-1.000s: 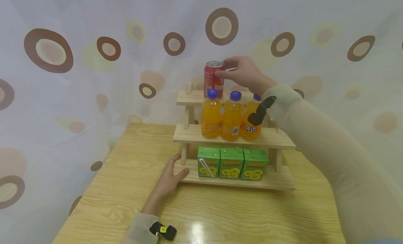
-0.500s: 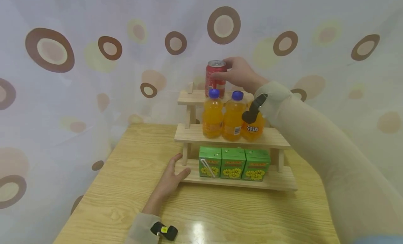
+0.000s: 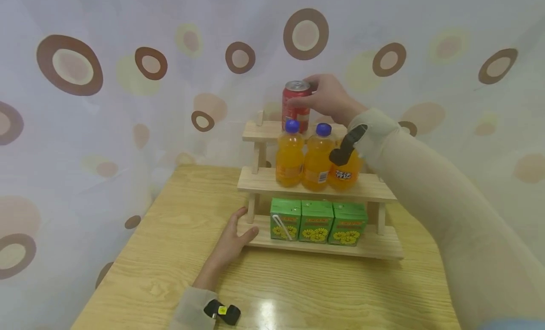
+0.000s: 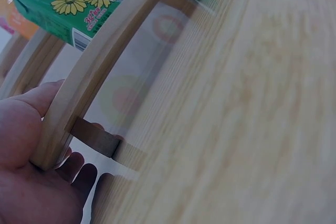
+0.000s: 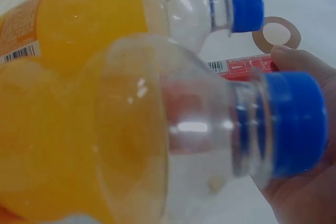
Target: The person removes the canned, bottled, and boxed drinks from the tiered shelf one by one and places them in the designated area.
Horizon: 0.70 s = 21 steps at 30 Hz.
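Observation:
My right hand (image 3: 331, 98) holds a red soda can (image 3: 287, 92) on the top tier of a wooden three-tier shelf (image 3: 255, 180), thumb in front and fingers behind. In the right wrist view, the can (image 5: 244, 66) is partly hidden by orange soda bottles. My left hand (image 3: 230, 242) grips the left end of the bottom tier. The left wrist view shows its thumb (image 4: 42, 98) over the plank (image 4: 100, 61) and its fingers beneath. Three orange soda bottles (image 3: 290, 162) with blue caps stand on the middle tier, the rightmost partly covered by my right wrist.
Three green drink cartons (image 3: 316, 221) stand side by side on the bottom tier, the left one with a straw on its front. The shelf stands on a wooden table (image 3: 170, 254). Behind hangs a white curtain (image 3: 170, 18) with circle patterns.
My right hand has closed in around the can, and its wrist has come left across the rightmost bottle. The can has shifted very slightly right on the shelf. My left hand stays in place.

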### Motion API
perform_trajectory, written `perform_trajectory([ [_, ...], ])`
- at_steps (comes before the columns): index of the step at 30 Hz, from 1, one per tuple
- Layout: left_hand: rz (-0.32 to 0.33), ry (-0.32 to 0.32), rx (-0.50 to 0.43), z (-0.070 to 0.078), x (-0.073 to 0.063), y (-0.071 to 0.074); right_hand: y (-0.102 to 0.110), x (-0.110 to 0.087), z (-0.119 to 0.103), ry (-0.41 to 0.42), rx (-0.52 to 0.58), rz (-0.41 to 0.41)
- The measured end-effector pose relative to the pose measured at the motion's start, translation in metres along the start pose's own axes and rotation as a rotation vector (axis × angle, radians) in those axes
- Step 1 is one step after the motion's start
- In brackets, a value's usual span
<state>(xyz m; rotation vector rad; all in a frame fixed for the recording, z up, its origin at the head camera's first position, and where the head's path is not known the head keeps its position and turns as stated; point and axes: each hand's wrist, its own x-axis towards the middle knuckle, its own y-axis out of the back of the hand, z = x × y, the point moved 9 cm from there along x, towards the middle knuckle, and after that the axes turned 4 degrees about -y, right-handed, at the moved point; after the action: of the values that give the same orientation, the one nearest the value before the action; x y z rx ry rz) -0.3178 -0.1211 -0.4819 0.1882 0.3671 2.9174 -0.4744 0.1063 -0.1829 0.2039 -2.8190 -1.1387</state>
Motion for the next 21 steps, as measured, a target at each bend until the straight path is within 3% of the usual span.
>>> perform_trajectory([
  [10, 0.01, 0.016, 0.033, -0.002, 0.002, 0.002, 0.032, -0.011, 0.002, 0.022, 0.005, 0.071],
  [21, 0.011, 0.027, 0.02, -0.005, 0.003, 0.007, 0.066, -0.021, 0.023, -0.037, 0.019, 0.132],
])
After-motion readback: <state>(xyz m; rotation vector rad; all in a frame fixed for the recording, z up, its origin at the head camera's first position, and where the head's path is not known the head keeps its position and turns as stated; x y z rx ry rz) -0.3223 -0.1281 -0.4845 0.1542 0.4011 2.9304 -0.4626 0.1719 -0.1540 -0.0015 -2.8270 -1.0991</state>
